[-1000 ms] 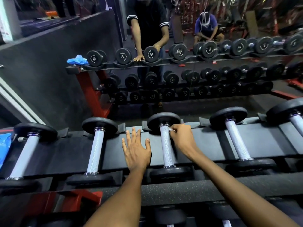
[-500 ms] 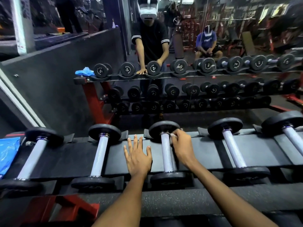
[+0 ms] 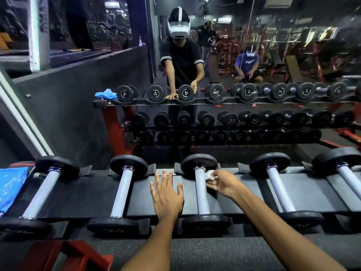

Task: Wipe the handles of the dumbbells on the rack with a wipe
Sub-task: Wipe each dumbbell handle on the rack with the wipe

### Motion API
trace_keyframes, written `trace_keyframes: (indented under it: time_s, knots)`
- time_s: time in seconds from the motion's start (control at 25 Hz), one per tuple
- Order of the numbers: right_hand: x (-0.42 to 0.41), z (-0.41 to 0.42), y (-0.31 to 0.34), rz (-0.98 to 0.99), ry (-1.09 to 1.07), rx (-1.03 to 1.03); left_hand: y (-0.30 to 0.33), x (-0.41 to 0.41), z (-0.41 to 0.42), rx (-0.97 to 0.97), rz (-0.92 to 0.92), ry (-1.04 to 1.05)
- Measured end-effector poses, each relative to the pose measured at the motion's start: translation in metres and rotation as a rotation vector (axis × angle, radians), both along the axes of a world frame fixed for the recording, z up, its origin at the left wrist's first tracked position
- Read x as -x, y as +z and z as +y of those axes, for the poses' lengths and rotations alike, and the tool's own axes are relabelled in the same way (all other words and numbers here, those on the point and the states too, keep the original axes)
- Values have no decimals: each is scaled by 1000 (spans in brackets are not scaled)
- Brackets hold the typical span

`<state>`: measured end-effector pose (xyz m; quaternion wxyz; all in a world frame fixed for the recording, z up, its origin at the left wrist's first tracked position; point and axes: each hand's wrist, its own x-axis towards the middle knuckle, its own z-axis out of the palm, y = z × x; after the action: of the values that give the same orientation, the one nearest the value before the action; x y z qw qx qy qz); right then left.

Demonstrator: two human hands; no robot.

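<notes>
Several dumbbells with pale knurled handles lie side by side across the black rack shelf (image 3: 86, 194). My right hand (image 3: 221, 182) holds a small white wipe (image 3: 210, 174) just to the right of the upper end of the middle dumbbell's handle (image 3: 201, 194), near its far plate. My left hand (image 3: 167, 194) lies flat and spread on the shelf between that handle and the handle to its left (image 3: 123, 190). Further handles lie at the far left (image 3: 42, 192) and on the right (image 3: 279, 188).
A blue plastic bag (image 3: 10, 186) lies at the shelf's left end. A large mirror behind the rack reflects the rack, a person in a headset and a seated person. A red rack frame (image 3: 64, 255) shows at the lower left.
The view has tilted up, showing more of the mirror. My right hand has loosened off the middle handle's top and shifted right, so the wipe now shows. My left hand stays flat.
</notes>
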<state>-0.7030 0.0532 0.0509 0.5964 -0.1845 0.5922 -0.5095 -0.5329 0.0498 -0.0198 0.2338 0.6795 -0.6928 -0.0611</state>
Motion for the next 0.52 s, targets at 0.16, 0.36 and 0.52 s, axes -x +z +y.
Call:
trace_keyframes:
  time_s: [0.16, 0.36, 0.52]
  knots:
    - [-15, 2, -4, -174, 71, 6, -2, 1, 0, -5, -28, 3]
    - [-4, 19, -3, 727, 19, 307, -5, 2, -1, 19, -13, 8]
    - [-10, 8, 22, 1604, 481, 1165, -1, 2, -1, 7, -9, 9]
